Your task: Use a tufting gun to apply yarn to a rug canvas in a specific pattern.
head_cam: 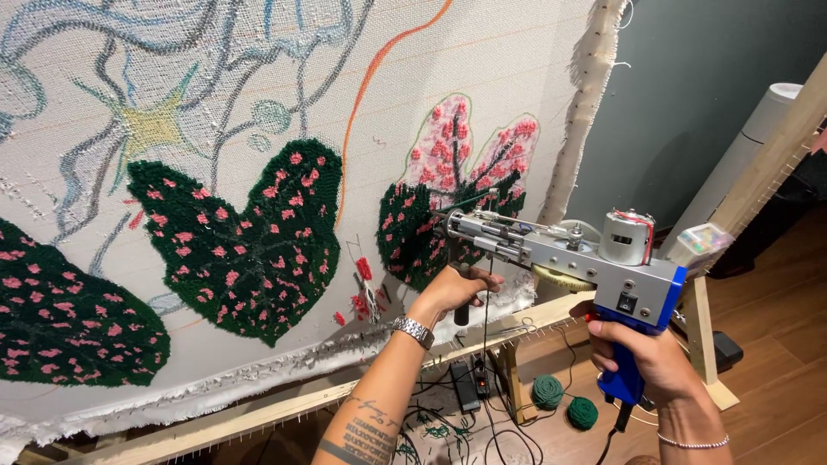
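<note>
At three o'clock of the cloth [482, 69], tufting gun [560, 250] gripped, left hand [452, 288] and right hand [646, 349] with fingers curled tight on its handles, needle on the dark green patch [409, 237], needing steady pressure onward.

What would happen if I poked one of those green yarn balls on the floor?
The green yarn balls look round, so a poke would probably send one rolling. They seem soft and light, likely squashing a little under a finger. A strand appears to lead away from them, so a rolling ball might unwind or tangle with the cables nearby.
</note>
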